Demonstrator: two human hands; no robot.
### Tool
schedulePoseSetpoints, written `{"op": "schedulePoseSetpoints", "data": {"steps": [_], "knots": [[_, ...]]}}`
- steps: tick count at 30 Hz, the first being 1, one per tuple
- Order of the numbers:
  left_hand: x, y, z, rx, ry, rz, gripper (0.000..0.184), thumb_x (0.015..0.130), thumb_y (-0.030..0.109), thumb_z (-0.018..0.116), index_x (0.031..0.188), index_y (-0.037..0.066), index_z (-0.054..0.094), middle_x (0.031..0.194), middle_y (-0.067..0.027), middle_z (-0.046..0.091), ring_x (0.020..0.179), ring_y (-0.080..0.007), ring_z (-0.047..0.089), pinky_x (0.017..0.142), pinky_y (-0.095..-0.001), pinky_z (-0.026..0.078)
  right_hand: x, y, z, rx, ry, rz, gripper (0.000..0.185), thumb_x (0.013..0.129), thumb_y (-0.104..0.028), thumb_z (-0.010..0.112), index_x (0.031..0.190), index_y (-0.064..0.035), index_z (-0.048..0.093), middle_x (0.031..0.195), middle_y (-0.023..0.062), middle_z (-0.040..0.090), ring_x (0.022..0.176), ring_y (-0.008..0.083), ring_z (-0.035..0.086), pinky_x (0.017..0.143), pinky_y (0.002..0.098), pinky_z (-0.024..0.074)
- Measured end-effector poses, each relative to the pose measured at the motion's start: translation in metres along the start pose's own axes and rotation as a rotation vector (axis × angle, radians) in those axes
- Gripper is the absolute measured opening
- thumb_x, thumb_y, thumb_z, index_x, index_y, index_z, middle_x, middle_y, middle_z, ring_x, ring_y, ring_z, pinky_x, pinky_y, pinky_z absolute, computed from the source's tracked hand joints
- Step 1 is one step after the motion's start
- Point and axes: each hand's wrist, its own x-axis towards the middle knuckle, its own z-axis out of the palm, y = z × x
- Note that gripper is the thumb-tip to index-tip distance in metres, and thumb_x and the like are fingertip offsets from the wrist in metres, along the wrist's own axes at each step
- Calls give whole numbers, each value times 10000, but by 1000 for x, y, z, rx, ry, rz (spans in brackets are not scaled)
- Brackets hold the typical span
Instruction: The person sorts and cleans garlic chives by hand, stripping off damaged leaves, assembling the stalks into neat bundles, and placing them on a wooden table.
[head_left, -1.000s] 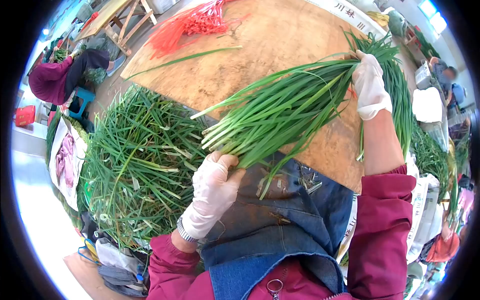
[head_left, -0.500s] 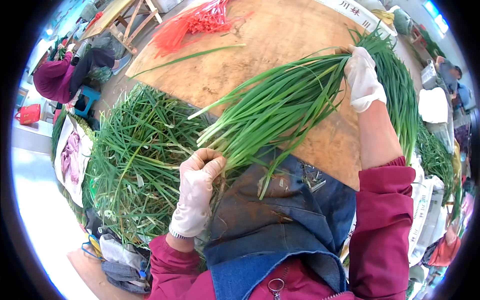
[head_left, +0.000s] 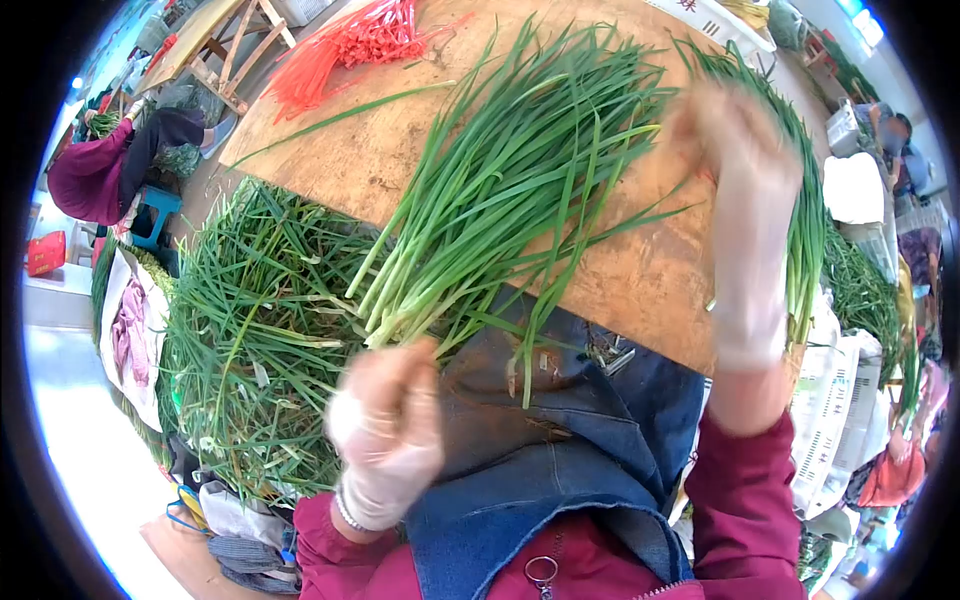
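Note:
A loose bunch of garlic chives [head_left: 520, 170] lies fanned over the wooden board, its pale stem ends hanging over the near edge. My left hand [head_left: 388, 430], in a thin whitish glove, is just below those ends with its fingers curled closed. Blur hides what the fingers hold, if anything, and whether they touch the stems. My right hand [head_left: 735, 130], gloved alike, is raised at the right of the bunch, near another pile of chives [head_left: 805, 230]. Motion smears its fingers.
A large heap of chive trimmings [head_left: 260, 330] stands left of my blue apron [head_left: 560, 440]. Red plastic ties [head_left: 350, 60] lie on the far part of the wooden board [head_left: 640, 290]. Another person [head_left: 100, 180] sits at the upper left by a blue stool [head_left: 155, 215].
My right hand has let go of the leafy part of the chives, which now lie spread on the board. My left hand has moved slightly down, away from the stem ends.

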Motion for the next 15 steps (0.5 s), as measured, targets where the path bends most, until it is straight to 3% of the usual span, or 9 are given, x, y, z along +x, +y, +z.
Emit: {"op": "schedulePoseSetpoints", "data": {"steps": [1, 2, 3, 4, 5, 7, 11, 14, 15], "knots": [[-6, 5, 8, -67, -117, -29, 198, 767, -27, 597, 961, 7, 606, 842, -117, 624, 700, -205, 605, 638, -279, 483, -35, 5, -7, 262, -186, 130, 125, 846, -132, 586, 865, -20, 638, 672, 33, 609, 559, 85, 545, 498, 199, 424], [-12, 7, 20, 30, -195, -69, 201, 752, 26, 637, 950, 3, 608, 823, -140, 633, 668, -242, 623, 611, -311, 496, -68, 16, -7, 129, -254, 180, 119, 838, -123, 610, 867, -10, 630, 661, 44, 607, 540, 87, 536, 478, 215, 427], [-18, 7, 31, 119, -336, -189, 290, 740, 128, 675, 982, -8, 593, 869, -178, 625, 699, -285, 625, 637, -334, 500, -92, 8, -11, 247, -383, 556, 136, 848, -130, 595, 895, -7, 624, 668, 44, 613, 523, 80, 526, 476, 210, 420], [-20, 9, 44, 160, -434, -312, 380, 734, 213, 687, 1023, -8, 575, 901, -190, 619, 736, -309, 627, 652, -341, 500, -110, 16, -14, 214, -431, 694, 150, 850, -142, 591, 904, -5, 622, 674, 47, 617, 513, 80, 524, 465, 209, 414], [-25, 2, 57, 196, -420, -279, 441, 734, 260, 687, 1059, -9, 556, 934, -203, 610, 702, -308, 620, 651, -352, 496, -127, 30, -14, 180, -478, 830, 165, 852, -154, 586, 913, -4, 619, 681, 50, 621, 503, 80, 521, 453, 208, 408], [-26, -10, 77, 95, -493, -311, 357, 771, 219, 651, 1035, -8, 572, 838, -146, 625, 613, -227, 598, 598, -314, 482, -149, 43, -17, 166, -489, 938, 190, 855, -178, 574, 927, -6, 614, 688, 59, 626, 496, 82, 526, 425, 211, 392], [-28, 2, 60, -461, -428, -701, 168, 832, 100, 553, 962, 11, 610, 637, -4, 542, 548, -63, 495, 485, -199, 387, -163, 54, -16, 270, -464, 965, 196, 857, -176, 552, 947, -11, 608, 711, 57, 632, 505, 82, 532, 408, 208, 378], [-35, 13, 1, -384, -65, -541, 120, 841, 76, 537, 914, 22, 616, 582, 12, 509, 443, -31, 415, 405, -174, 314, -164, 52, -9, 315, -452, 934, 186, 856, -176, 555, 947, -23, 612, 716, 46, 633, 502, 71, 528, 416, 196, 365], [-35, 19, -18, -411, 113, -713, 101, 849, 77, 531, 887, 27, 610, 559, 22, 496, 406, -16, 376, 366, -159, 265, -164, 50, -6, 332, -446, 919, 183, 855, -176, 557, 946, -26, 613, 715, 44, 633, 502, 69, 528, 418, 193, 362]]}}
